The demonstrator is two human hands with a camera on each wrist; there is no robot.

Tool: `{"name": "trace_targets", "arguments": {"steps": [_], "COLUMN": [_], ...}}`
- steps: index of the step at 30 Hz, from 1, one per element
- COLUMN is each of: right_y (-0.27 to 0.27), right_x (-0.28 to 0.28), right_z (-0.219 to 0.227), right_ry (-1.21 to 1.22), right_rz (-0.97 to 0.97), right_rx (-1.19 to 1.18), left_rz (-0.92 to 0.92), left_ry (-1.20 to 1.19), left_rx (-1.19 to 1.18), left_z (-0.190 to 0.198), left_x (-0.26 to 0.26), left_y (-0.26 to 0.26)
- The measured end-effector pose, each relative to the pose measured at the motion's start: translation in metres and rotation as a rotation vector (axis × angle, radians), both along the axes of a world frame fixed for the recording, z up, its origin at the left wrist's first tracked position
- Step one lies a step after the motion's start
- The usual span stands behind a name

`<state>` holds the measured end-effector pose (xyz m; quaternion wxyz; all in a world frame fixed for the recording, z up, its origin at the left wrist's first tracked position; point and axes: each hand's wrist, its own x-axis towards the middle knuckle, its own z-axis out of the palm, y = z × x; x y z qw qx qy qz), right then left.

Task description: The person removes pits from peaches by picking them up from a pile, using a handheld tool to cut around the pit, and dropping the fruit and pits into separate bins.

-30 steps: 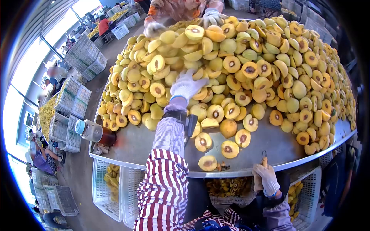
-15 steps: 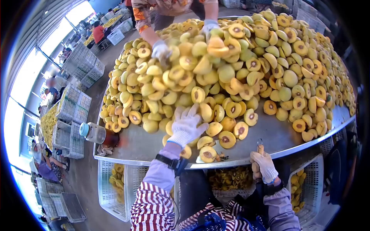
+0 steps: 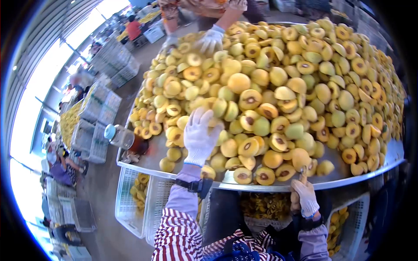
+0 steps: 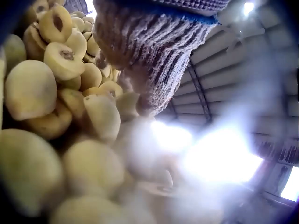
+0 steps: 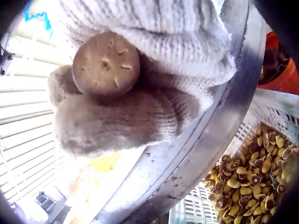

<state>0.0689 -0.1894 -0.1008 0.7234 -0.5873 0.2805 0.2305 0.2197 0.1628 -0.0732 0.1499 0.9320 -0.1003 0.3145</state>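
Halved yellow peaches (image 3: 250, 100), many with brown pits showing, are heaped on a metal table (image 3: 339, 177). My left hand (image 3: 201, 137), in a white knit glove, lies with straight fingers against the near left part of the heap. In the left wrist view its glove (image 4: 149, 56) hangs beside the peach halves (image 4: 65, 60). My gloved right hand (image 3: 305, 195) is at the table's front edge, gripping a pitting tool (image 3: 303, 174) with a metal loop tip. The round end of its wooden handle (image 5: 106, 65) shows between curled fingers in the right wrist view.
Across the table are another person's gloved hands (image 3: 211, 40) on the heap. A jar of dark liquid (image 3: 122, 137) stands at the left edge. White crates (image 3: 130, 213) sit below the front rim; one holds pits and scraps (image 5: 252, 177). Stacked crates (image 3: 100, 104) stand further left.
My left hand has drawn back from deep in the heap, and peach halves have slid toward the front edge. The other person's hands pushed fruit forward, then moved back. My right hand keeps its grip.
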Motion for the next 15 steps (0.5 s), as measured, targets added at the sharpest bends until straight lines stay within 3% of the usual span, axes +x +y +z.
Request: {"name": "trace_targets", "arguments": {"steps": [2, 3, 6, 10, 11, 12, 14, 15], "right_y": [-0.002, -0.002, -0.001, 0.004, 0.002, 0.0, 0.002, 0.001], "right_x": [0.002, 0.003, 0.008, 0.004, 0.001, -0.001, 0.0, 0.0], "right_z": [-0.007, -0.007, -0.005, 0.006, 0.002, -0.004, -0.003, -0.005], "right_ry": [0.019, 0.036, -0.001, 0.04, 0.012, -0.026, -0.005, -0.009], "right_rz": [-0.006, 0.001, 0.013, -0.026, -0.042, -0.036, -0.035, -0.031], "right_rx": [0.016, -0.012, -0.052, -0.004, 0.004, 0.004, -0.002, 0.003], "left_rz": [0.199, 0.203, 0.241, 0.246, 0.292, 0.203, 0.045, 0.058], "left_ry": [0.133, 0.41, 0.261, 0.403, 0.437, 0.414, 0.594, 0.587], "left_rx": [0.188, -0.014, 0.146, 0.131, 0.164, 0.291, 0.153, 0.158], "left_z": [-0.021, -0.029, -0.052, -0.034, -0.044, -0.061, -0.054, -0.056], "left_x": [0.005, 0.01, 0.016, -0.012, -0.024, -0.035, -0.059, -0.063], "left_y": [0.018, 0.03, 0.053, 0.059, 0.064, 0.084, 0.097, 0.1]}}
